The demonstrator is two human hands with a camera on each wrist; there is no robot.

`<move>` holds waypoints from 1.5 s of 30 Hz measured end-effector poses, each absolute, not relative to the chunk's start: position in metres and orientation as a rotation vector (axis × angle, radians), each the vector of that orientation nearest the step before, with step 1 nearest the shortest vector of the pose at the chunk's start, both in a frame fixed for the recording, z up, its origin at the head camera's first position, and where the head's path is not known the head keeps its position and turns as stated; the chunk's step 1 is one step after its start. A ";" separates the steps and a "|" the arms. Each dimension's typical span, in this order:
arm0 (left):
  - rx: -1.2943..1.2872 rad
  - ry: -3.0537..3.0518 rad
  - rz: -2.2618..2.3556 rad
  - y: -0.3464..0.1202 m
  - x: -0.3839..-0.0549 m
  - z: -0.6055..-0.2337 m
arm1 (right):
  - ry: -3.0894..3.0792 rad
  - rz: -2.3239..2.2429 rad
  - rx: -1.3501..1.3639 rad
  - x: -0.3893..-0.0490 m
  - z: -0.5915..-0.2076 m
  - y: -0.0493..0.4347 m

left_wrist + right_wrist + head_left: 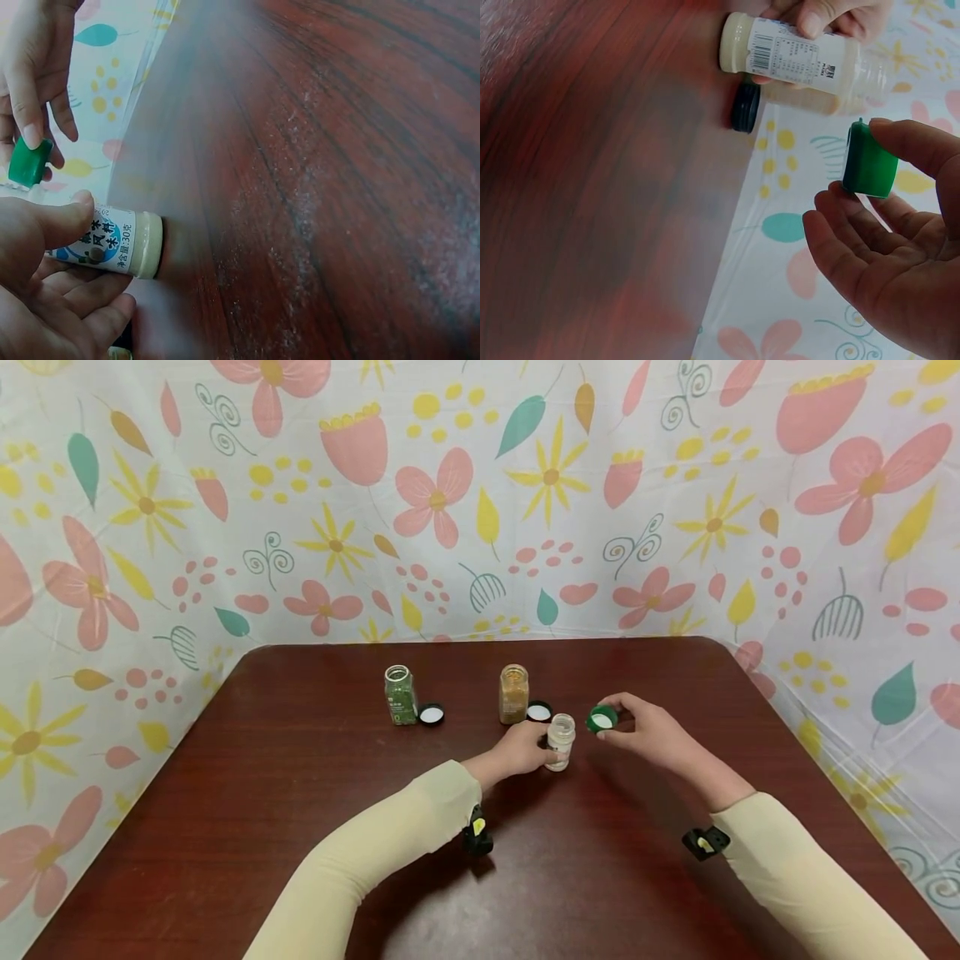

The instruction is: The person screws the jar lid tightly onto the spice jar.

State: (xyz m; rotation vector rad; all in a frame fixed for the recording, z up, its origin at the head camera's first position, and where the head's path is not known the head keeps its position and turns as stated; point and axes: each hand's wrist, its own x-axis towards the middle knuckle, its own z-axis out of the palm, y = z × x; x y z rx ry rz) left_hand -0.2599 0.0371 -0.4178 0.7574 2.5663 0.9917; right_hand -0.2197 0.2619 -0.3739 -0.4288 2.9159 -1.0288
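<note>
My left hand (521,749) grips a small clear spice bottle (560,743) around its label, thumb on one side and fingers on the other. Pale powder fills its lower part, and its mouth is uncovered. To the right, my right hand (647,731) pinches a green cap (602,719) between thumb and fingers, its white inside facing the head camera. Cap and bottle are apart. In the right wrist view the bottle's label (795,56) shows a barcode; the green cap (870,161) sits at my fingertips. The left wrist view also shows the green cap (30,161) beyond the bottle.
Behind my left hand stands an uncapped jar of orange-brown spice (513,697), with a black lid (539,712) beside it. Farther left is an uncapped jar of green flakes (401,697) and another black lid (431,715). A flowered cloth (480,527) hangs behind the dark wooden table (315,810).
</note>
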 end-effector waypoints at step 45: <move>0.715 2.521 1.055 0.000 -0.250 -0.419 | 2.840 -1.094 -0.553 -0.215 -0.373 0.227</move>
